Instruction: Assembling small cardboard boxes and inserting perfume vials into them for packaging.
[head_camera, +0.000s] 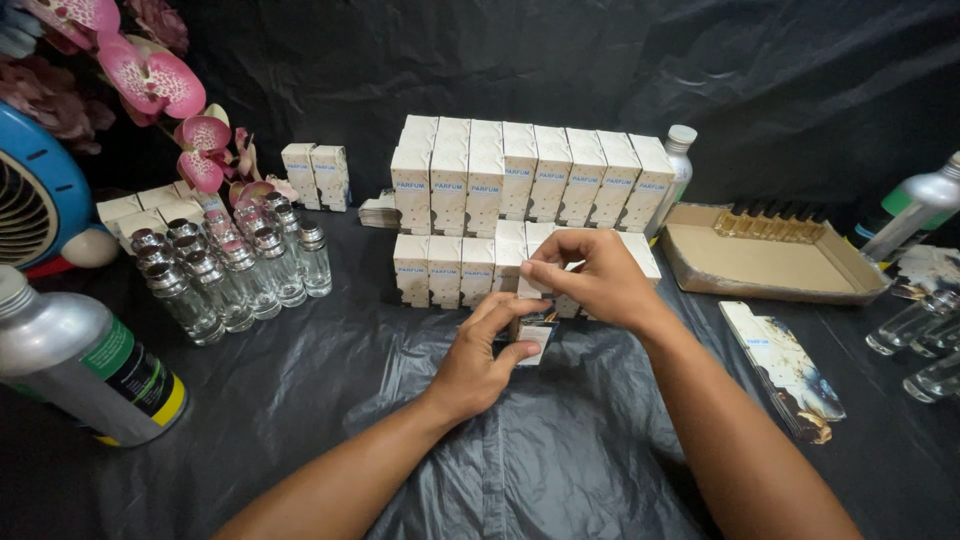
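My left hand (480, 362) grips a small perfume box (533, 335) just above the black plastic sheet, near the middle of the view. My right hand (592, 275) is right above it, thumb and fingers pinched on the box's white top flap. Most of the box is hidden by my fingers. Directly behind my hands stand two stacked rows of white perfume boxes (500, 180).
Several clear glass spray bottles (225, 265) stand at left beside pink orchids (150, 75) and a blue fan (30, 195). A silver canister (85, 365) lies front left. At right are a cardboard tray (770, 265), flattened boxes (785, 365), a grey bottle (915, 205) and loose glass vials (920, 335).
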